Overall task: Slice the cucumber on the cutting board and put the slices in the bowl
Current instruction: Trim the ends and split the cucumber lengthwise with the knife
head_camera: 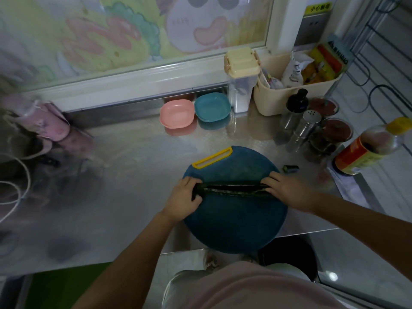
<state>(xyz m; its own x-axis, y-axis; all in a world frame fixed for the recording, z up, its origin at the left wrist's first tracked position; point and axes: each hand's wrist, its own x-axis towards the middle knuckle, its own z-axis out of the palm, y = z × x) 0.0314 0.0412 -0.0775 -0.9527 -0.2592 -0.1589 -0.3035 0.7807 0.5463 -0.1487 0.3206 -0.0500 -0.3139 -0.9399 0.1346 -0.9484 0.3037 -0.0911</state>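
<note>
Cucumber [231,192] lies across cutting board [234,221]. Your left hand [186,194] grips its left end; right hand [287,189] covers right end, grasp unclear. Likely firm, slick-skinned, prone to rolling: pin ends.

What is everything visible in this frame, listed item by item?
cutting board: 1, blue, yellow handle slot, counter front
cucumber: 1, dark green, across the board
knife: 1, dark, blade along cucumber top
cucumber end: 1, green, counter right of board
bowls: 2, pink and blue, by back wall
basket: 1, cream, back right, holding packets
bottle: 1, orange label, yellow cap, far right
left hand: fingers grip cucumber's left end
right hand: fingers curled at right end, apparently on knife handle
</note>
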